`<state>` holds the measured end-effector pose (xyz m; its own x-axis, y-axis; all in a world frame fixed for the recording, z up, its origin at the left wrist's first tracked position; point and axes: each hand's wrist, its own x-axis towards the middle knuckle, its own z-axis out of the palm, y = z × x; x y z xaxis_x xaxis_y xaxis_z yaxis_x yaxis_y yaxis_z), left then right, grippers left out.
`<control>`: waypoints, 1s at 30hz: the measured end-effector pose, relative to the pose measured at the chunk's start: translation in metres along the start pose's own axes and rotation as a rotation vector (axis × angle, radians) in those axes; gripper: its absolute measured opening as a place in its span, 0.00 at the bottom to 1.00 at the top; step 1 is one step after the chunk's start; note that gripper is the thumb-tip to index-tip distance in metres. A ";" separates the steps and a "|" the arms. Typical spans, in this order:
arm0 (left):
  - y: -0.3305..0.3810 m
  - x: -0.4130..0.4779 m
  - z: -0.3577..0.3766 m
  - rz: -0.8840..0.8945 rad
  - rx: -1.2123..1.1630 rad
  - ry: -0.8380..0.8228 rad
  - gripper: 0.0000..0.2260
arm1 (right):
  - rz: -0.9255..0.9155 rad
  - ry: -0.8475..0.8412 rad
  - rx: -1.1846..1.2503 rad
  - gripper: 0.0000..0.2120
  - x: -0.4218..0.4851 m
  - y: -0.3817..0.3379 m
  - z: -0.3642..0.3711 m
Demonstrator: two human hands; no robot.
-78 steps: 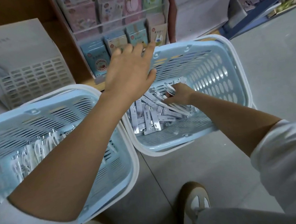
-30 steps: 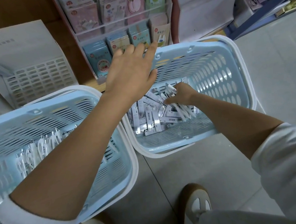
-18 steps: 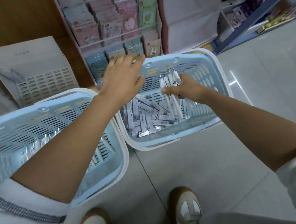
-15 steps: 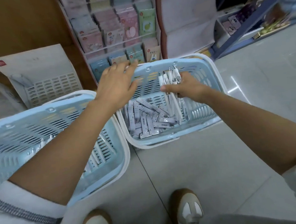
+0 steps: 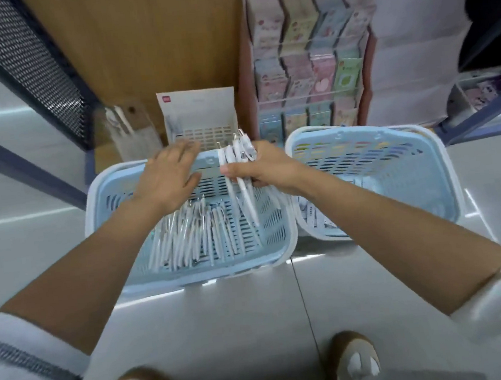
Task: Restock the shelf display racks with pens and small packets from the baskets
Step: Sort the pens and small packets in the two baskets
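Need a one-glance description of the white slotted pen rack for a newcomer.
Find the wooden panel at the back. In front of it, just beyond the left blue basket of pens, stands the white pen rack. Unlike the pastel card display on its right, it is white with a grid of small slots and a red corner logo.

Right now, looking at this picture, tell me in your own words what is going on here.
A person stands over two pale blue plastic baskets on the grey floor. Their right hand grips a bunch of white pens above the far end of the left basket, where more loose white pens lie. The left hand is spread open beside it, holding nothing. A white slotted display stand sits behind that basket; the held pens have not reached it. The right basket holds small packets.
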<state>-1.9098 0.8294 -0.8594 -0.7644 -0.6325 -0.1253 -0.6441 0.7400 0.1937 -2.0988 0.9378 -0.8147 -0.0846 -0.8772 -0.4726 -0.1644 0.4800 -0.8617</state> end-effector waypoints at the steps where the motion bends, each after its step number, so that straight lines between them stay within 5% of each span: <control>1: -0.009 -0.006 0.000 -0.008 0.016 -0.014 0.27 | 0.023 -0.028 -0.014 0.09 0.007 0.005 0.014; 10: -0.069 -0.032 0.010 0.080 0.158 0.048 0.29 | 0.330 0.100 -0.110 0.22 0.057 0.060 0.084; 12: -0.072 -0.034 0.015 0.109 0.178 0.100 0.29 | 0.393 0.151 -0.073 0.14 0.061 0.072 0.092; 15: -0.072 -0.033 0.023 0.116 0.186 0.169 0.29 | 0.452 0.189 -0.012 0.29 0.069 0.084 0.107; 19: -0.073 -0.030 0.028 0.121 0.173 0.205 0.28 | 0.469 0.229 0.012 0.29 0.076 0.094 0.123; 21: -0.074 -0.029 0.028 0.121 0.162 0.211 0.27 | 0.455 0.259 -0.136 0.13 0.079 0.097 0.124; 26: -0.074 -0.025 0.027 0.124 0.127 0.198 0.28 | 0.473 0.300 -0.507 0.17 0.072 0.094 0.111; 30: -0.073 -0.026 0.028 0.121 0.110 0.194 0.28 | 0.313 0.404 -0.537 0.22 0.072 0.092 0.110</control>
<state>-1.8435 0.7983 -0.8978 -0.8230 -0.5619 0.0833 -0.5556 0.8268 0.0873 -2.0120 0.9192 -0.9479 -0.5443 -0.6827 -0.4875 -0.5224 0.7305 -0.4398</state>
